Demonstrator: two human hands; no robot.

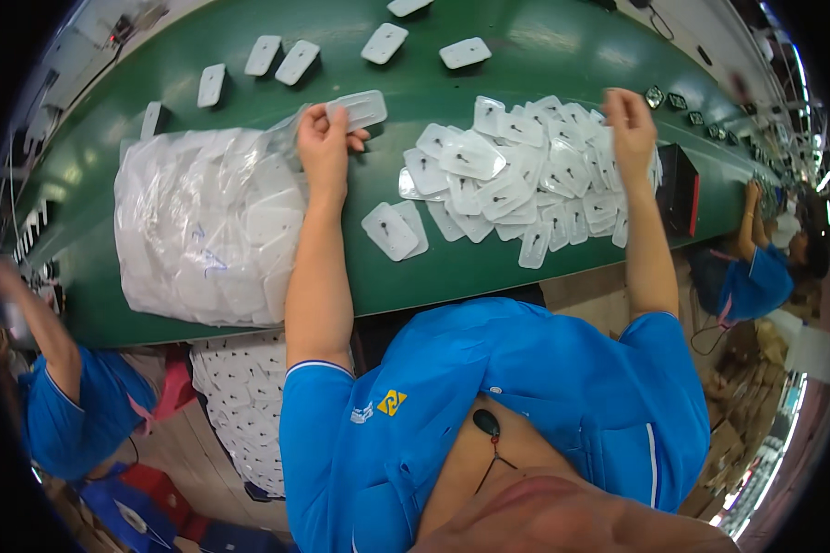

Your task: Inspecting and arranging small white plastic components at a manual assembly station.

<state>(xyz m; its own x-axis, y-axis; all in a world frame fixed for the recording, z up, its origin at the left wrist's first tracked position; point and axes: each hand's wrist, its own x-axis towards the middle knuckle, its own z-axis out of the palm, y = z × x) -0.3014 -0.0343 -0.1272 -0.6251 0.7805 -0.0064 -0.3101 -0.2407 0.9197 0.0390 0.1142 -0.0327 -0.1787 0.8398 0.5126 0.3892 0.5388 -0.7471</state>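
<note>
Thumb and fingers of my left hand (326,146) are closed on a white plastic cover (367,110), a rounded rectangular piece that sticks out to the right above the green table. Just left of this hand lies a bulging clear plastic bag (207,221) filled with similar white pieces. My right hand (629,134) is over the right end of a loose pile of white covers (516,175), several with a small dark part at the middle. Its fingers are loosely bent and apart, with nothing visible in them. Two covers (392,230) lie overlapping beside the pile.
Several white pieces (296,63) are spaced along the far side of the green table (544,64). A black box with a red edge (678,189) stands right of the pile. Co-workers in blue sit at left (78,405) and right (756,281). More covers (244,405) fill a container below.
</note>
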